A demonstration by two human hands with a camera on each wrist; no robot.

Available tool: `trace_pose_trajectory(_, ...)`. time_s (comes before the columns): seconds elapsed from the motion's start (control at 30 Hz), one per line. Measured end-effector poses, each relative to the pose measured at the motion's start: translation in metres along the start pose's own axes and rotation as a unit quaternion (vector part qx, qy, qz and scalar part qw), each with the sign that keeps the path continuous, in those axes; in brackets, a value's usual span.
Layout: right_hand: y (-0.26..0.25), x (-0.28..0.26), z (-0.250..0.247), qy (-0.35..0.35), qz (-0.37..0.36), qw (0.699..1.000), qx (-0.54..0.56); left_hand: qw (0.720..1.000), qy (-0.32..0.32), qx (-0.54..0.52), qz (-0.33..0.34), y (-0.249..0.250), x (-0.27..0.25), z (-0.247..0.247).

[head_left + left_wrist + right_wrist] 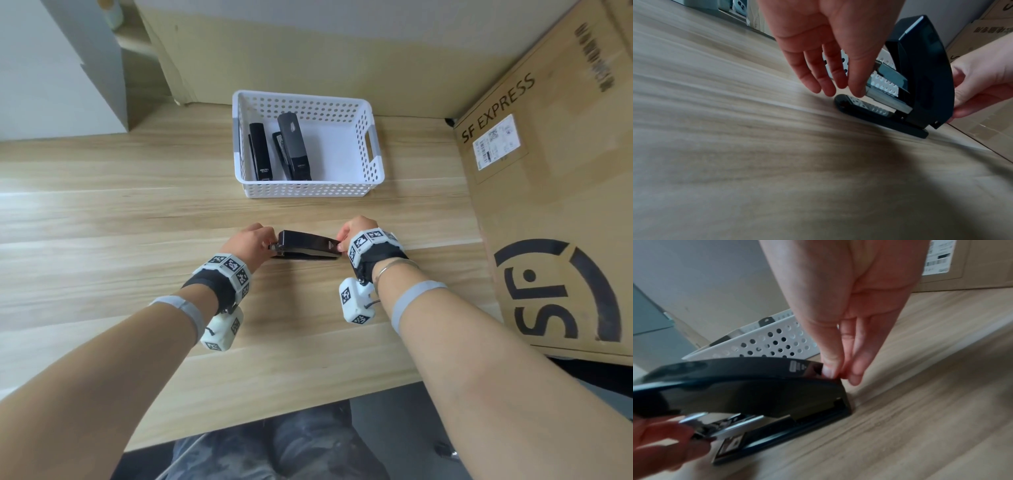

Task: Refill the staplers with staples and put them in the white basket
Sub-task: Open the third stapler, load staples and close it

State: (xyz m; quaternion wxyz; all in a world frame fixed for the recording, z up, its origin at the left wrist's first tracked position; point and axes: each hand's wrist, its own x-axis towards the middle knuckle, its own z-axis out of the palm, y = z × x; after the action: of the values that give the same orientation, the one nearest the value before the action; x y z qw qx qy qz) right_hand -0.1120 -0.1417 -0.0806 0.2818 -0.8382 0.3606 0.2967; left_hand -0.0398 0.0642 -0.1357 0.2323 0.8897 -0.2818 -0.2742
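Note:
A black stapler (308, 245) lies crosswise on the wooden table (102, 240) in front of me, its lid (925, 68) lifted off the base. My left hand (269, 241) pinches the front end of its metal magazine (885, 99). My right hand (340, 241) pinches the rear end of the lid (756, 386) between thumb and fingers (856, 369). The white basket (308, 192) stands behind the stapler. Inside it lie a slim black stapler (262, 152) and a larger grey-black stapler (294, 147), side by side in the left half.
A large SF Express cardboard box (555, 205) stands along the table's right side, close to my right hand. Cardboard sheets (308, 51) lean against the back wall behind the basket. The table's front edge (274, 414) runs just above my knees.

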Motion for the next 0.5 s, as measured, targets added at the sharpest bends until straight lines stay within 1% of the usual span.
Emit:
trace_pose_trajectory(0.07,-0.004,-0.004,0.002,-0.015,-0.014,0.999,-0.029,1.000,0.001,0.004,-0.011,-0.007,-0.003,-0.006)
trace_pose_trajectory(0.23,-0.017,-0.014,0.017,-0.026,-0.097,0.992,-0.080,0.999,-0.003,0.046,-0.021,-0.033,-0.011,-0.029)
trace_pose_trajectory(0.4,-0.040,-0.020,0.031,-0.057,-0.193,0.966,-0.162,0.997,-0.024,0.067,-0.019,-0.042,-0.018,-0.041)
trace_pose_trajectory(0.5,-0.045,-0.022,0.035,-0.028,-0.204,0.960,-0.192,0.999,-0.014,0.037,-0.021,-0.045,-0.024,-0.045)
